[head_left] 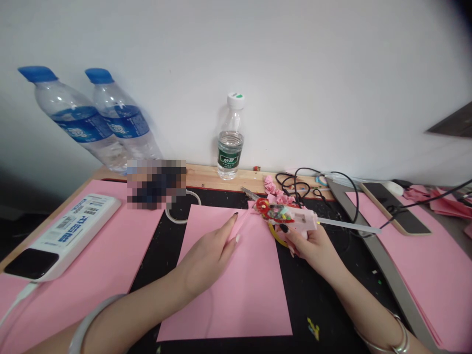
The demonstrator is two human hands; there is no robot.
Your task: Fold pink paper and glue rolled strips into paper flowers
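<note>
My right hand (308, 241) is wrapped round a pink hot glue gun (300, 219). A long pale glue stick (348, 225) sticks out of its back end, and its nozzle end is smeared with red and coloured glue. My left hand (212, 248) pinches a thin folded piece of pink paper (245, 219) between thumb and fingers. The far end of that piece meets the gun's nozzle; whether they touch I cannot tell. Beneath both lies a flat pink sheet (254, 300) on the black mat (335, 314). Behind the gun are crumpled pink paper flowers (271, 186).
At the back stand a small water bottle (230, 147) and two large blue-capped bottles (83, 123). A white power bank (62, 236) lies on pink sheets at left. On the right are a phone (396, 206), more pink sheets (416, 265) and a looping black cable (356, 189).
</note>
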